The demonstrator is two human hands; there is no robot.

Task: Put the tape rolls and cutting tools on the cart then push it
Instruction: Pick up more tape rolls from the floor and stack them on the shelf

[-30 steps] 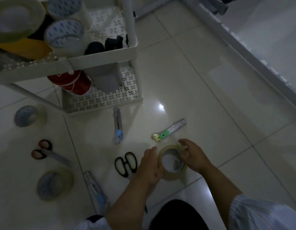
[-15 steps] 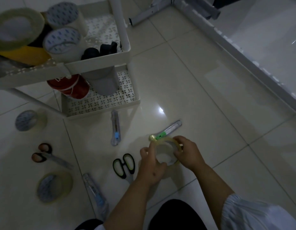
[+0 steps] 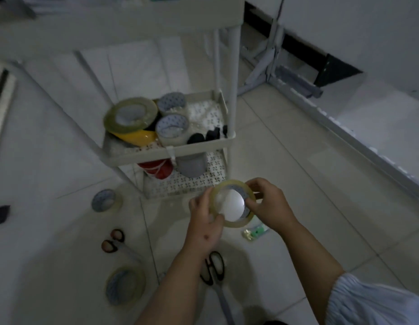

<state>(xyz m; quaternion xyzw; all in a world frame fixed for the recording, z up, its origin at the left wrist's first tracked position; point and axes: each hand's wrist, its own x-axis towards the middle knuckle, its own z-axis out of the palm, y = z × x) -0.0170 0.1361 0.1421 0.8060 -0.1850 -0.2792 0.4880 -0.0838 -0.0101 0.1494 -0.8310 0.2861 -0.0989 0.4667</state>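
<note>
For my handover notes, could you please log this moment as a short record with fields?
held item: clear tape roll, off the floor
left hand: grips its near rim
right hand: grips its far rim
cart: middle shelf holds several tape rolls
floor: two tape rolls, black scissors, red-handled scissors

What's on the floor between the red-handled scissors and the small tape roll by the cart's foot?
Nothing: in the head view only bare tile with a grout line separates the red-handled scissors from the small tape roll above them.
</note>
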